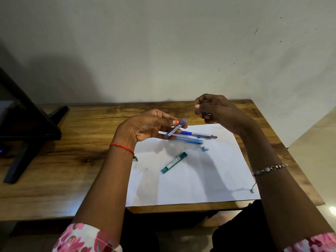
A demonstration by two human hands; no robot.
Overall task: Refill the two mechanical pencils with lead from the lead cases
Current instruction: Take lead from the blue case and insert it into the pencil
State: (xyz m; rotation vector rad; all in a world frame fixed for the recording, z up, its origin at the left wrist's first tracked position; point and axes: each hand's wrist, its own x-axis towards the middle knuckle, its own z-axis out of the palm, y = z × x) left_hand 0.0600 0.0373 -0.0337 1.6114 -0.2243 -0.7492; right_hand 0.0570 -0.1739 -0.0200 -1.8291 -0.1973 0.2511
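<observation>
My left hand [145, 127] grips a purple lead case [176, 128] above the white paper [190, 182], with the thumb on top of it. My right hand [211, 109] is raised to the right of it, fingers curled, with a small blue piece [208, 113] showing inside the fingers; whether it pinches a lead is too small to tell. Two mechanical pencils lie on the paper under the hands: a dark blue and silver one [199, 134] and a light blue one [190, 141]. A small blue cap [205, 149] lies beside them. A green lead case [173, 162] lies nearer to me.
The paper lies on a wooden table [72, 160] against a pale wall. A black stand [23, 128] takes up the table's left end. A small dark bit [135, 158] lies at the paper's left edge.
</observation>
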